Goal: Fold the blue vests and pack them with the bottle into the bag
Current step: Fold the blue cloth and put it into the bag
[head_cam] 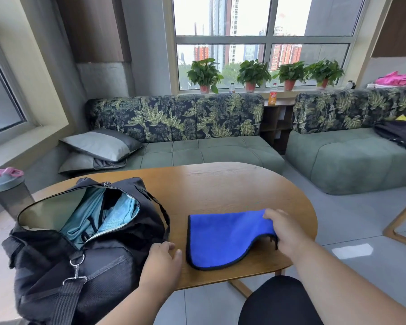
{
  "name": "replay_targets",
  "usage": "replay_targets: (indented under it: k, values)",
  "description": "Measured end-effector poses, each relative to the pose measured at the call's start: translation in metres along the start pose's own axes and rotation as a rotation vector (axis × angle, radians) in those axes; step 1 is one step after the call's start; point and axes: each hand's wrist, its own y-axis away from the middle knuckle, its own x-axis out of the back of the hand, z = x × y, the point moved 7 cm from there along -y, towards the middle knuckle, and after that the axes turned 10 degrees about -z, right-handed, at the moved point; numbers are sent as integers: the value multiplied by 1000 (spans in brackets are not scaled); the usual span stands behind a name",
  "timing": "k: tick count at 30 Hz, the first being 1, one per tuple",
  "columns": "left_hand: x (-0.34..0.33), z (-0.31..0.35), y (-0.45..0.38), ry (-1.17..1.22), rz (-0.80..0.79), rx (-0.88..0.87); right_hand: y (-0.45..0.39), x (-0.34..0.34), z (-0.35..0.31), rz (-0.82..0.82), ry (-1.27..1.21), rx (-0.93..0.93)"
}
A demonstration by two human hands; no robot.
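A blue vest (223, 238) with black trim lies folded on the wooden table (220, 188), right of the bag. My right hand (284, 231) grips its right edge and lifts that side a little off the table. My left hand (162, 261) rests with relaxed fingers on the table between the vest and the black bag (80, 254), holding nothing. The bag stands unzipped at the table's left, with light blue fabric showing inside. A grey bottle (7, 193) with a pink-looped lid stands upright at the far left behind the bag.
Green sofas (209, 151) with leaf-print backs stand behind the table, with grey cushions (101, 146) at the left. Potted plants (204, 73) and drink bottles line the windowsill. A wooden chair frame (401, 226) is at the right. My dark-clad knee (279, 301) is below the table edge.
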Motion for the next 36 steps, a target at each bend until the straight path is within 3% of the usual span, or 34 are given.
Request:
replay_targets:
  k: [6,9,14,18,25,32,36]
  values:
    - [4,2,0,31,-21,-21,15,-54,-144,-122,435,463]
    - [11,4,-1,79,-4,-44,41,-86,-173,-154,757,637]
    - [18,11,5,103,-2,-189,58,-119,-76,-469,1102,503]
    - [3,13,11,-165,-101,-337,66,-113,30,-624,1262,293]
    - [-19,11,12,-332,-199,-435,68,-94,54,-436,1386,376]
    - [-9,12,13,-295,-165,-446,66,-85,56,-426,1371,390]
    - [-1,16,19,-206,-226,-386,72,-81,50,-443,1326,342]
